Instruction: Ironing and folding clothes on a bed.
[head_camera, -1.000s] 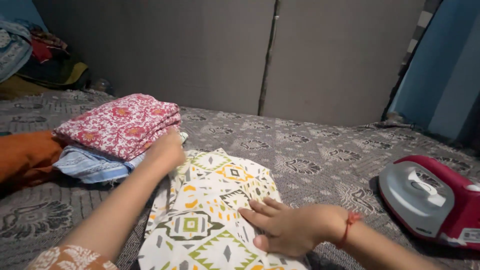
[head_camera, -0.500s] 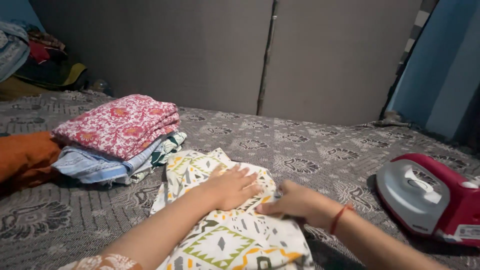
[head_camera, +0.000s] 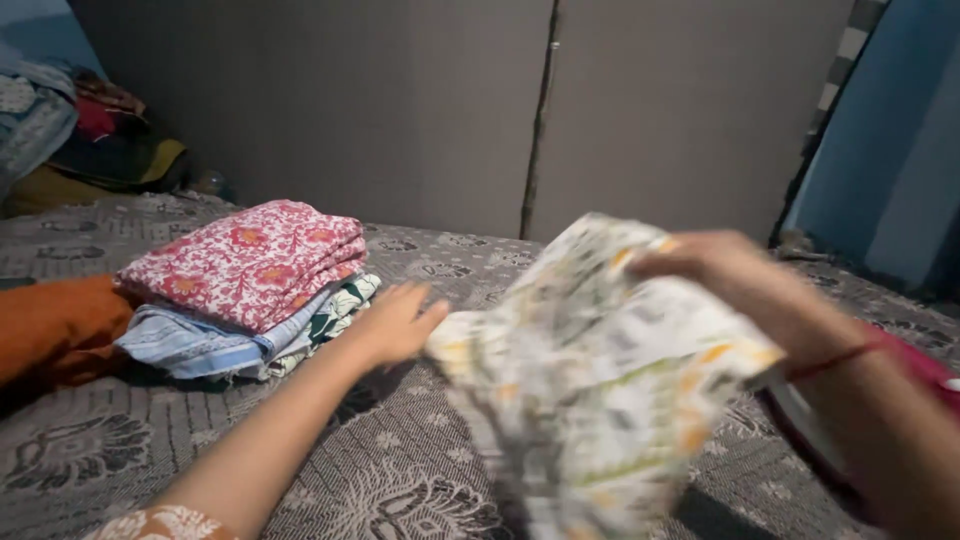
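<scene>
Cloth up in the air now: the white patterned cloth (head_camera: 600, 390) hangs blurred above the grey printed bedcover (head_camera: 400, 480), right of centre and clear of the surface; the right hand (head_camera: 730, 270) has it pinched at the top edge, fingers closed on the fabric; the left hand (head_camera: 395, 325) sits at the cloth's near-left corner, fingers spread, and whether it grips that corner or only touches it I cannot tell through the blur. To the left rests a folded stack, the pink floral piece (head_camera: 250, 255) on top of a pale blue one (head_camera: 195, 345), with an orange cloth (head_camera: 55, 325) beside it; a red iron (head_camera: 925, 365) peeks out behind the right forearm. Handling this well, I'd judge, means keeping the top edge level, taking the loose corner firmly with the left, and keeping the hanging fabric well away from that iron.
</scene>
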